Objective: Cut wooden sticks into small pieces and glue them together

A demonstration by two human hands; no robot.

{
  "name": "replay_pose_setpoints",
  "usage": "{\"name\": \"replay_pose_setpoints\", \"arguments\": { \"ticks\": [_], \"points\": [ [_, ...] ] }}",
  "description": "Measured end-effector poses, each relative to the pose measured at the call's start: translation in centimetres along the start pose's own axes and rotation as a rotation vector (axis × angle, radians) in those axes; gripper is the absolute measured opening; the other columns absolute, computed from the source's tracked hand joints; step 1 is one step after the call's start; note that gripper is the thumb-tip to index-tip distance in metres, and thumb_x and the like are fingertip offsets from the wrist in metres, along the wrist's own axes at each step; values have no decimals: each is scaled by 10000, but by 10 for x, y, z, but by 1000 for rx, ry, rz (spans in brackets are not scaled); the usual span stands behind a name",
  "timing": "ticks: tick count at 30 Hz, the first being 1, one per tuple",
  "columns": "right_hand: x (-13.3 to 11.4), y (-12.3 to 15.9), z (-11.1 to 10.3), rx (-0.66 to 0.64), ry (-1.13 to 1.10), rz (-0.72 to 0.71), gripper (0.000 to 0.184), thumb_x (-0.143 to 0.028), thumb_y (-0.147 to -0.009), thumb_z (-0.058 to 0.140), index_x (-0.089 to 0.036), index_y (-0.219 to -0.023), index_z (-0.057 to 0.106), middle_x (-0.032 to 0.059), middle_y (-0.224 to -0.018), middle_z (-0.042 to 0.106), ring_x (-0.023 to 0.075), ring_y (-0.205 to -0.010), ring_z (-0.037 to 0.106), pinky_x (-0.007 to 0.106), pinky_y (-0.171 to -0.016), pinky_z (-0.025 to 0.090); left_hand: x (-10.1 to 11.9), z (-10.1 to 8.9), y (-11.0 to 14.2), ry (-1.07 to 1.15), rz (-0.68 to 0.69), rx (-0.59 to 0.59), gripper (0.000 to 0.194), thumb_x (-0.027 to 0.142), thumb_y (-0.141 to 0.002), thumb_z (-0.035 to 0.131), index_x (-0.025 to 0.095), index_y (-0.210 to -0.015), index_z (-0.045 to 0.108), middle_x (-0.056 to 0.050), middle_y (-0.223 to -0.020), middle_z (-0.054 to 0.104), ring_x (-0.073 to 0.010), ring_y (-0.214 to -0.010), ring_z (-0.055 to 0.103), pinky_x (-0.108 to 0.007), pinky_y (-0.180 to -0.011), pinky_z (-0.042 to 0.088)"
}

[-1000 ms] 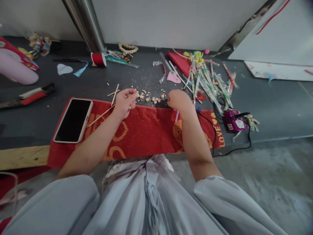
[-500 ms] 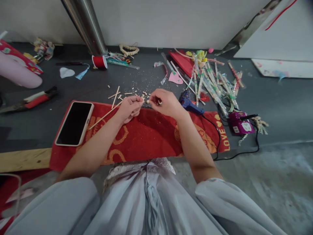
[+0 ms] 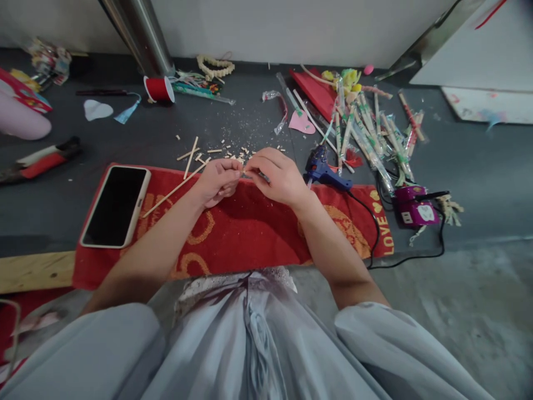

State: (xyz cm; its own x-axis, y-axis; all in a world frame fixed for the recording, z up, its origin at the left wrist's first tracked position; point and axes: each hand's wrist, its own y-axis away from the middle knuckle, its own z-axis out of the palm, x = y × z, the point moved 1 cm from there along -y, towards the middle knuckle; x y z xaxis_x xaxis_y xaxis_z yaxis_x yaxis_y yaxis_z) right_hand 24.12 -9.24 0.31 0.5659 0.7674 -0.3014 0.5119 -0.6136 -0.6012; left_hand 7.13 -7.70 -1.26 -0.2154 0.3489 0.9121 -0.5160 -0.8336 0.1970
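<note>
My left hand [image 3: 220, 180] is closed in a pinch over the far edge of the red towel [image 3: 250, 239]. Against its fingertips, my right hand [image 3: 278, 176] pinches too, thumb and forefinger together. Something tiny and pale seems to sit between the fingertips, too small to make out. Just beyond the hands lie small cut wooden bits [image 3: 245, 150] and crumbs on the dark table. Left of my left hand are short thin wooden sticks [image 3: 190, 158] and one long thin stick [image 3: 172, 191] slanting over the towel.
A phone [image 3: 116, 205] lies on the towel's left. At right are a blue glue gun [image 3: 327, 171] with a black cord, a purple box [image 3: 415, 206] and wrapped sticks [image 3: 366, 128]. Pliers [image 3: 41, 161], a red ribbon spool [image 3: 159, 89] and a metal post [image 3: 145, 39] stand farther left.
My right hand has moved left, so its fingertips now meet those of my left hand. The camera view has shifted slightly; the things on the table look unmoved.
</note>
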Motion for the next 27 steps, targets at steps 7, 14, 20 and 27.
{"name": "replay_pose_setpoints", "arguments": {
  "ticks": [7,14,20,27],
  "points": [
    [2,2,1,-32,-14,6,269,-284,-990,350,-195,-962,602,80,-944,639,196,-962,597,411,-858,505,0,0,0,-16,1,16,211,262,-607,750,177,-684,572,113,-362,349,-4,-277,231,-157,-321,156],
    [3,2,2,-20,-21,15,269,-291,-989,358,-196,-943,605,82,-923,644,197,-960,608,407,-851,508,0,1,0,-24,17,19,242,289,-598,776,175,-675,577,110,-348,339,-4,-279,218,-155,-316,161],
    [4,2,2,-22,-51,62,257,-303,-980,381,-201,-944,614,85,-924,650,201,-952,608,409,-855,505,-3,0,-1,-70,52,58,258,301,-600,783,179,-712,584,116,-360,343,-9,-284,217,-165,-324,180],
    [4,3,-4,51,-166,198,235,-392,-953,455,-211,-893,594,62,-861,634,174,-831,591,356,-797,493,-5,-4,5,-471,437,317,143,176,-652,721,176,-749,615,65,-483,480,-44,-423,401,-178,-456,334]
  ]
}}
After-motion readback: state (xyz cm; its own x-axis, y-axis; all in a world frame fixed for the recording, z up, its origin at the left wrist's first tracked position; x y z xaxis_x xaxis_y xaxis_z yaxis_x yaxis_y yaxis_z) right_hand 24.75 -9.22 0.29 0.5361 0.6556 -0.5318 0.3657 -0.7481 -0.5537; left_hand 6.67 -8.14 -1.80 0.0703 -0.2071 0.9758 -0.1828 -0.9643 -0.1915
